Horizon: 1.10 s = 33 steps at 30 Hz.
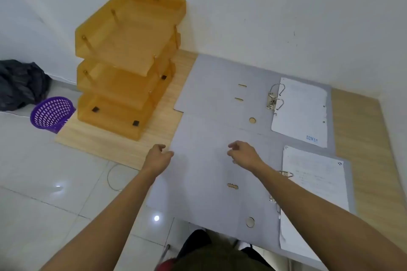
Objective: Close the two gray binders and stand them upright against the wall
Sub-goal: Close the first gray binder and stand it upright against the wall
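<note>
Two gray binders lie open and flat on a wooden desk. The far binder (215, 86) reaches the white wall (264, 17), with its metal rings and a white sheet on the right half. The near binder (198, 193) overlaps it and hangs over the desk's front edge, holding white paper on its right side. My left hand (157, 157) hovers at the near binder's left cover edge, fingers curled and empty. My right hand (244, 153) floats above the middle of that cover, fingers loosely bent, holding nothing.
An orange three-tier paper tray (127, 61) stands on the desk's left part against the wall. On the tiled floor to the left are a purple basket (51, 113) and a dark bag (21, 83). Bare desk wood (361, 138) shows right of the binders.
</note>
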### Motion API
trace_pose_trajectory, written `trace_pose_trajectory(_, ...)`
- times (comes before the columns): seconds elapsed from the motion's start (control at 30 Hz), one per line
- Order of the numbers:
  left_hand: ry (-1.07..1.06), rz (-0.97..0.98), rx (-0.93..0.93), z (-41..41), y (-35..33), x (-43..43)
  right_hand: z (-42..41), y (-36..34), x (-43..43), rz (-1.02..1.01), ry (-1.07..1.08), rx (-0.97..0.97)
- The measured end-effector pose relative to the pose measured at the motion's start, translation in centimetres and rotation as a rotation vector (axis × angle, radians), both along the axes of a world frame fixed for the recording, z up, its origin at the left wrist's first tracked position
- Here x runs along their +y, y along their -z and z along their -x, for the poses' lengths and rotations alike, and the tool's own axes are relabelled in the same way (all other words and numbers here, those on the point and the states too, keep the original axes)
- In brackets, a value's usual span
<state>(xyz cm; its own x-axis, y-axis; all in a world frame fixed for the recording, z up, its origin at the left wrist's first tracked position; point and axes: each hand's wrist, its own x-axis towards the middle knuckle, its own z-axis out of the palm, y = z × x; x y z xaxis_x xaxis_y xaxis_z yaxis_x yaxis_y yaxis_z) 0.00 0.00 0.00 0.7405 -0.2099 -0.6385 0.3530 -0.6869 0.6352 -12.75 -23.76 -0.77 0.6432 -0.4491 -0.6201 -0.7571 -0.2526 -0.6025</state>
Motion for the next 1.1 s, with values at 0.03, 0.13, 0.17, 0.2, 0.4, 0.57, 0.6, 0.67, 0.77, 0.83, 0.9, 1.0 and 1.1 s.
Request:
trace_pose_trajectory(0.03,-0.012,-0.013,0.015,-0.1,0.3,-0.2,-0.4,0.2,0.4,0.028,-0.010,0.006)
trace_pose_trajectory(0.13,0.016,-0.075,0.027,-0.1,2.2,-0.3,-0.9,0.9,1.4,0.074,-0.046,0.036)
trace_pose_trajectory(0.17,0.057,-0.122,0.013,0.1,2.4,-0.4,-0.7,1.4,1.8,0.087,-0.076,0.061)
trace_pose_trajectory(0.2,0.089,-0.159,0.004,0.3,2.6,-0.4,-0.5,2.0,2.1,0.099,-0.124,0.103)
trace_pose_trajectory(0.4,-0.011,-0.114,0.046,-0.3,3.0,-0.1,-1.2,2.9,4.8,0.069,-0.182,0.201)
trace_pose_trajectory(0.57,-0.075,0.029,0.140,-1.7,0.8,0.6,-2.1,0.9,4.3,-0.063,-0.131,0.108)
trace_pose_trajectory(0.6,-0.066,0.066,0.156,-1.7,-0.1,0.9,-2.1,0.4,4.4,-0.090,-0.122,0.067)
trace_pose_trajectory(0.67,-0.018,0.154,0.198,-1.4,-2.1,1.2,-2.2,-0.5,4.6,-0.125,-0.110,-0.015)
trace_pose_trajectory(0.77,0.087,0.297,0.272,-0.3,-5.0,0.5,-2.0,-2.2,4.6,-0.151,-0.099,-0.122)
trace_pose_trajectory(0.83,0.114,0.421,0.343,0.8,-6.9,-0.7,-1.7,-3.4,4.2,-0.170,-0.093,-0.192)
trace_pose_trajectory(0.9,0.106,0.512,0.411,1.9,-8.5,-2.1,-0.9,-4.6,3.4,-0.186,-0.089,-0.252)
trace_pose_trajectory(1.0,0.153,0.590,0.464,3.7,-11.1,-4.5,0.7,-6.2,2.3,-0.218,-0.052,-0.346)
trace_pose_trajectory(1.1,0.213,0.593,0.427,6.2,-12.9,-7.8,2.5,-7.8,0.8,-0.306,0.034,-0.428)
